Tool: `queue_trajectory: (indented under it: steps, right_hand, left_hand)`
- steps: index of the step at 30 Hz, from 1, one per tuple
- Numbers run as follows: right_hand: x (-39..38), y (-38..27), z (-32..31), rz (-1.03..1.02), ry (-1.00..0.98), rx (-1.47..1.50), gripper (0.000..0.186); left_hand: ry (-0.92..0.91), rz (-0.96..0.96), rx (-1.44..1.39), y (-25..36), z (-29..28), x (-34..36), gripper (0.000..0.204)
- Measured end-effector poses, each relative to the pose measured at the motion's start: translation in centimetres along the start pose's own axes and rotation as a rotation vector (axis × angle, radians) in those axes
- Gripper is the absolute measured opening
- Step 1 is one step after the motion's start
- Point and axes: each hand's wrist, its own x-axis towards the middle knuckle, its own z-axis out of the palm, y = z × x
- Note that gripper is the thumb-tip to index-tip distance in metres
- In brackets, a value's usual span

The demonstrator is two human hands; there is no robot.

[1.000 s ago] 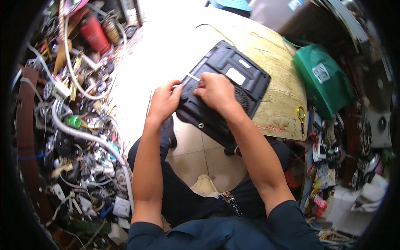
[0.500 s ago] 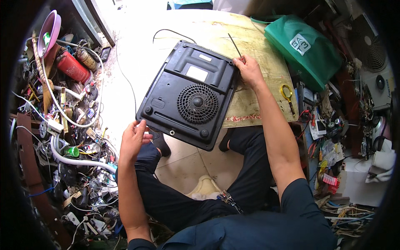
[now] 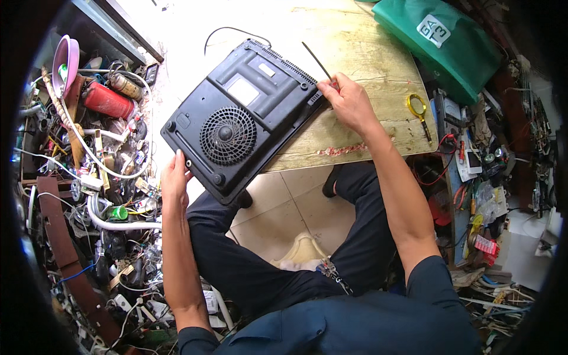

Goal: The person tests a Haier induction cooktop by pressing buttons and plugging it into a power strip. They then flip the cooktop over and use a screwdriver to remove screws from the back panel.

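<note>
A black induction cooker [image 3: 195, 145] lies bottom side up, its round fan grille [image 3: 228, 135] facing me. It overhangs the table's near edge at a slant. My left hand [image 3: 175, 180] grips its near left edge, with the fingertips partly hidden beneath. At the far right corner, my right hand [image 3: 349, 103] is closed round a screwdriver [image 3: 316, 60] and rests against the cooker. The screwdriver's long dark shaft points up and to the left; a bit of red handle shows between the fingers. A thin black cord [image 3: 236, 28] curves behind the cooker.
On the wooden table [image 3: 367, 65] lie a yellow-rimmed magnifying glass [image 3: 418, 112] and a green bag [image 3: 441, 50]. Cables and parts pile up at left, near a red cylinder [image 3: 108, 100] and a purple basin [image 3: 66, 59]. More tools and parts crowd the right side.
The cooker has turned clockwise and shifted left, its near end swinging left with my left hand. My right hand has moved slightly left with the screwdriver. The view has shifted too.
</note>
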Motion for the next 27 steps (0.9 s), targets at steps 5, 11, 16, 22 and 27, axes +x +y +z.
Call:
queue_trajectory:
  steps: [5, 11, 16, 22, 27]
  right_hand:
    - [-3.6, -0.1, -1.6, 0.031, 0.027, -0.017, 0.033]
    - [-11.3, 1.8, -4.1, 0.16, -0.075, 0.208, 0.027]
    - [-14.0, 0.1, -6.3, 0.23, -0.208, 0.281, 0.02]
    - [-15.4, -3.0, -11.4, 0.034, -0.137, -0.2, 0.03]
    - [-14.5, -4.7, -14.1, -0.034, -0.163, -0.181, 0.026]
  left_hand:
    - [0.002, 0.01, 0.084, 2.0, 1.5, 2.0, 0.048]
    - [-0.112, 0.037, 0.083, 5.9, 6.4, 6.1, 0.061]
    - [-0.087, 0.116, 0.29, 6.2, 6.6, 10.5, 0.064]
    - [0.381, 0.606, 0.901, 8.0, 8.3, 6.8, 0.061]
    - [0.055, 0.709, 0.484, 10.5, 15.2, -2.8, 0.038]
